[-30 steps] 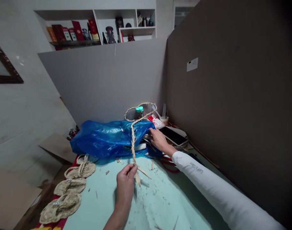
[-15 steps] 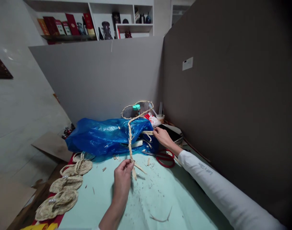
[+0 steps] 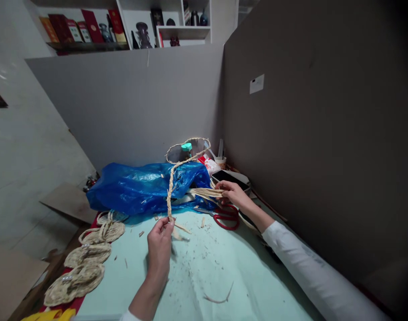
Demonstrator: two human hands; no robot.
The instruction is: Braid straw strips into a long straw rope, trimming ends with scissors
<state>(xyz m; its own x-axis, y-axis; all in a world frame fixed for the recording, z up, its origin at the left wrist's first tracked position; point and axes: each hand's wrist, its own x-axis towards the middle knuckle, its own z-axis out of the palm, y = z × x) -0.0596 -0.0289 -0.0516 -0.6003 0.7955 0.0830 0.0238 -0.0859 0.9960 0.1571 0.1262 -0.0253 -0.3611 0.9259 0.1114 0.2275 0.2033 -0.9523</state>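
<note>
My left hand (image 3: pixel 159 243) pinches the near end of a braided straw cord (image 3: pixel 170 191), whose loose strand ends stick out past my fingers. The cord rises from there and bends into a wide loop at the back. My right hand (image 3: pixel 231 192) is closed on a bundle of pale flat straw strands (image 3: pixel 206 192) that runs out of the mouth of a blue plastic bag (image 3: pixel 133 185). Red-handled scissors (image 3: pixel 226 218) lie just below my right hand, their blades pointing left.
Several woven straw slippers (image 3: pixel 75 283) line the table's left edge. Behind stand a green-lidded jar (image 3: pixel 187 147) and a cup (image 3: pixel 220 161). A dark-screened device (image 3: pixel 230 179) lies beyond my right hand. Straw scraps litter the pale green tabletop (image 3: pixel 204 272). A grey partition (image 3: pixel 130 107) closes the back.
My right hand has drawn more straw strands out of the bag, moving slightly right relative to it. My left hand keeps its pinch on the cord. The whole view has shifted a little.
</note>
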